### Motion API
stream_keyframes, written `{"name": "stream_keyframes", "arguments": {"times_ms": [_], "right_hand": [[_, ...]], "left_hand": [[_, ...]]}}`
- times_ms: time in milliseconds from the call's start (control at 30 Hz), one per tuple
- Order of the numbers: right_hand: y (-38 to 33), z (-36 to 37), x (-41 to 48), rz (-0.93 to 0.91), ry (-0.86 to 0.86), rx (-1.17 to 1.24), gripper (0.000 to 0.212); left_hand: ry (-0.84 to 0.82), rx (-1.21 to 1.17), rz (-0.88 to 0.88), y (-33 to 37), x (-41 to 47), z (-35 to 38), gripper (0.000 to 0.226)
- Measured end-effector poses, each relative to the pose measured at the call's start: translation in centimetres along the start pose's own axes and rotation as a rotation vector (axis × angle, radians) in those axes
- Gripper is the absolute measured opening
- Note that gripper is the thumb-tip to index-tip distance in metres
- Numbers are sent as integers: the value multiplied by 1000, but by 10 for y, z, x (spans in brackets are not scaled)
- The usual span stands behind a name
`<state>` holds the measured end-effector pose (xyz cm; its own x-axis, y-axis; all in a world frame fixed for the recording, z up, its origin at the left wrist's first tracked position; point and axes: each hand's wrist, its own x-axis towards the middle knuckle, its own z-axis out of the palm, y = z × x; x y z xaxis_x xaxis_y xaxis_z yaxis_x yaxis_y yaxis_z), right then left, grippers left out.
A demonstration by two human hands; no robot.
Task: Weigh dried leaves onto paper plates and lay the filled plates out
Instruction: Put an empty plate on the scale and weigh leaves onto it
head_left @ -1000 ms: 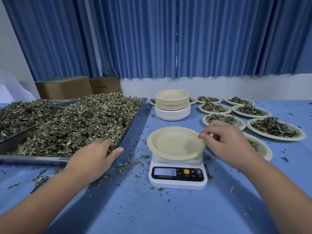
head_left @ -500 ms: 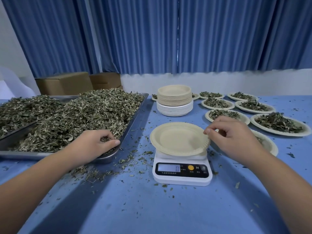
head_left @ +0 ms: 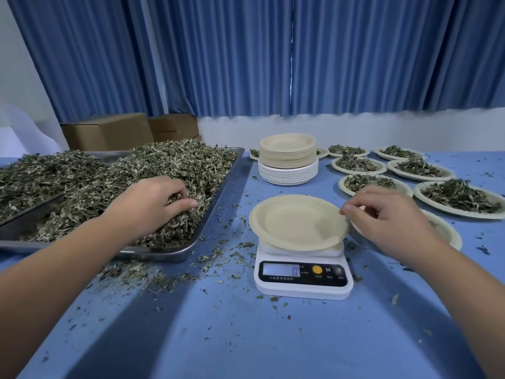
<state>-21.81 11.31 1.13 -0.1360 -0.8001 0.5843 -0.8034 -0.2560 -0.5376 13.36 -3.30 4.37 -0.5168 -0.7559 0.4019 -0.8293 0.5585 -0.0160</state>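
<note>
Dried leaves (head_left: 169, 170) are heaped in the metal tray (head_left: 226, 181) on the left of the table. The left hand (head_left: 153, 203) is in there too, fingers curled down into the pile and closed round a handful near the tray's front right corner. Nothing's on the paper plate (head_left: 295, 222) yet. It sits bare on the white scale (head_left: 302, 277) just right of the tray. The right hand (head_left: 388, 217) has the plate's right rim pinched between thumb and fingertip, other fingers loosely curled.

Looks like the step is grabbing the first handful for this plate. To do it well, the person should probably let go of the rim before trusting the readout, since a hand on the plate will throw the number off. The display (head_left: 281, 269) seems to show zero, but it's blurry. Best to carry the handful low across the short gap, drop it mid-plate, then top up with small pinches rather than one big dump. Plenty of crumbs (head_left: 153, 274) lie on the blue table (head_left: 246, 337) between tray and scale, so a snugger grip would help.

Behind the scale is the stack of spare plates (head_left: 288, 160), and the filled plates (head_left: 461, 198) are laid out to the right.
</note>
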Motion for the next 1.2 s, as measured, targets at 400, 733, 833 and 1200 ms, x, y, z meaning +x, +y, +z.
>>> {"name": "stream_keyframes", "arguments": {"times_ms": [400, 733, 833, 1200], "right_hand": [[6, 0, 3, 1, 30, 0, 31], [8, -1, 4, 7, 17, -6, 25], [9, 0, 4, 0, 17, -30, 21], [4, 0, 3, 9, -7, -15, 22]], "left_hand": [[342, -395, 35, 77, 35, -29, 25], [81, -661, 109, 161, 53, 9, 25], [-96, -643, 108, 165, 55, 25, 20], [-22, -765, 38, 139, 57, 23, 46]]}}
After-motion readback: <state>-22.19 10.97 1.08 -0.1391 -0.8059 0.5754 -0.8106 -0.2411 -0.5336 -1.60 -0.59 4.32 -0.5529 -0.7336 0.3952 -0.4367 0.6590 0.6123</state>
